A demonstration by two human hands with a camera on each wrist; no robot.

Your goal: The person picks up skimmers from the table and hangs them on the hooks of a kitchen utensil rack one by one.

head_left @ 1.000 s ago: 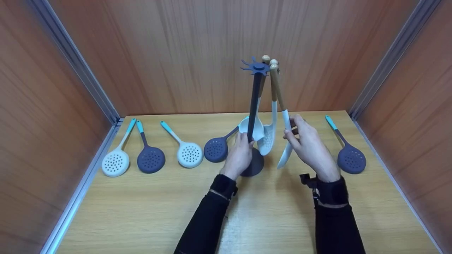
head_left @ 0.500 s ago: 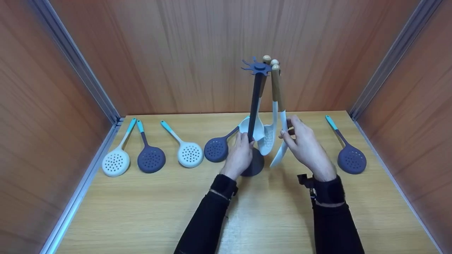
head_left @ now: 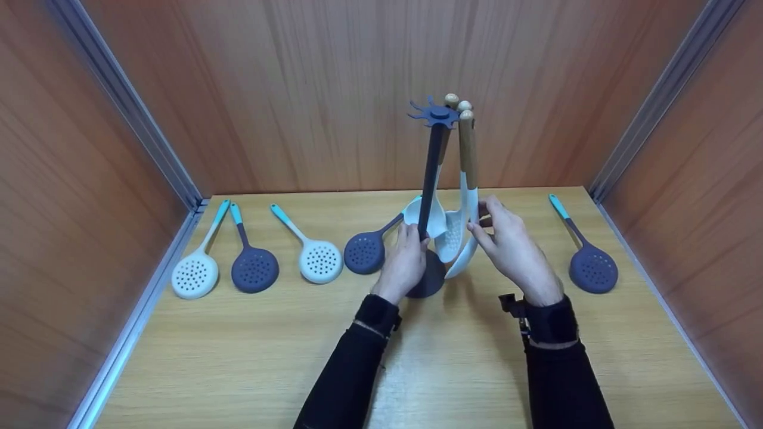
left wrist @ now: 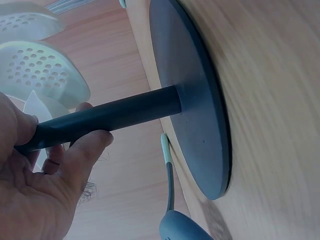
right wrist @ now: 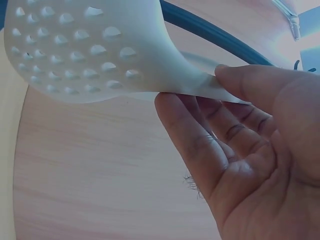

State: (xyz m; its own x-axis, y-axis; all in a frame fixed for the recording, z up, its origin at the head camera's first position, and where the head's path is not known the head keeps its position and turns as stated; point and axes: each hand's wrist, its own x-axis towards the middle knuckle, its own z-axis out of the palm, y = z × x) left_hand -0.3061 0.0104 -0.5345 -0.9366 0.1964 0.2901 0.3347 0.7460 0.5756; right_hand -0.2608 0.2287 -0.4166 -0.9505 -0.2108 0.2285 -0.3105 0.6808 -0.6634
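My left hand grips the upright pole of a dark utensil stand, above its round base. A hooked rack tops the pole. With thumb and fingers, my right hand pinches the neck of a white skimmer, whose wooden handle reaches up to the rack. In the head view this skimmer is nearly upright and seen edge-on. Just behind it hangs another white perforated utensil. A white utensil with a rounded head hangs close behind the pole.
On the wooden table lie several skimmers: a white one, a dark one and a white one at left. A dark skimmer lies beside the stand, another at far right. Wood panels enclose the table.
My right hand has moved left, and the skimmer in it has swung from a slant toward the pole, nearer the other hanging utensils. My left hand stays on the pole.
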